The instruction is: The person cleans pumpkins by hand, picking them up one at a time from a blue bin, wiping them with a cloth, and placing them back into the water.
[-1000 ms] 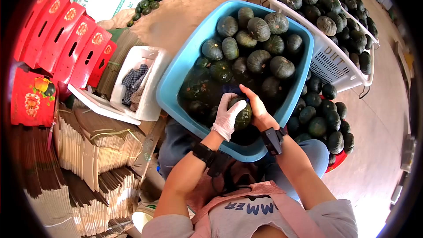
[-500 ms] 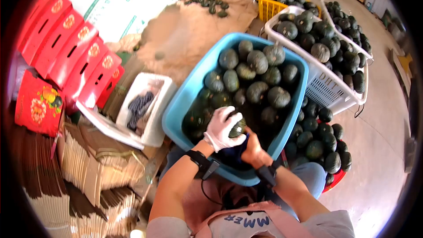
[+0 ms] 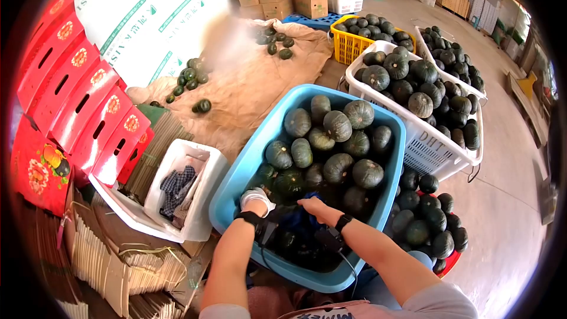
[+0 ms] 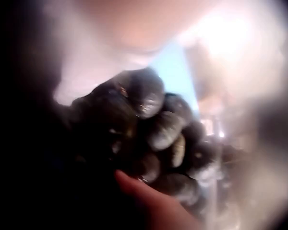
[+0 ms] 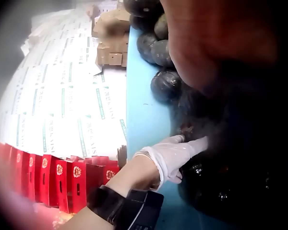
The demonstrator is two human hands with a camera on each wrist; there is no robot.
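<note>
through the head view i see both hands low in the near half of the blue tub (image 3: pixel 229 201). the left hand (image 3: pixel 256 197), in a white glove, is just beside the left wall; in the right wrist view one finger stretches out, but the others go into darkness, so i cannot tell if they hold something. the right hand (image 3: pixel 316 207) is beside the dark blue cloth (image 3: pixel 293 220); whether it grips this cloth, i also cannot tell. the pumpkins (image 3: pixel 337 126) crowd the far part of the tub.

i judge that the step is washing by wiping. to do it well, i would support one pumpkin from below with the gloved fingers spread wide, because a wet rind is probably slippery. then the right hand should wipe around it with the cloth, also near the stem, without knocking the neighbours. i would keep the right wrist camera (image 3: pixel 331 239) above the water.
</note>
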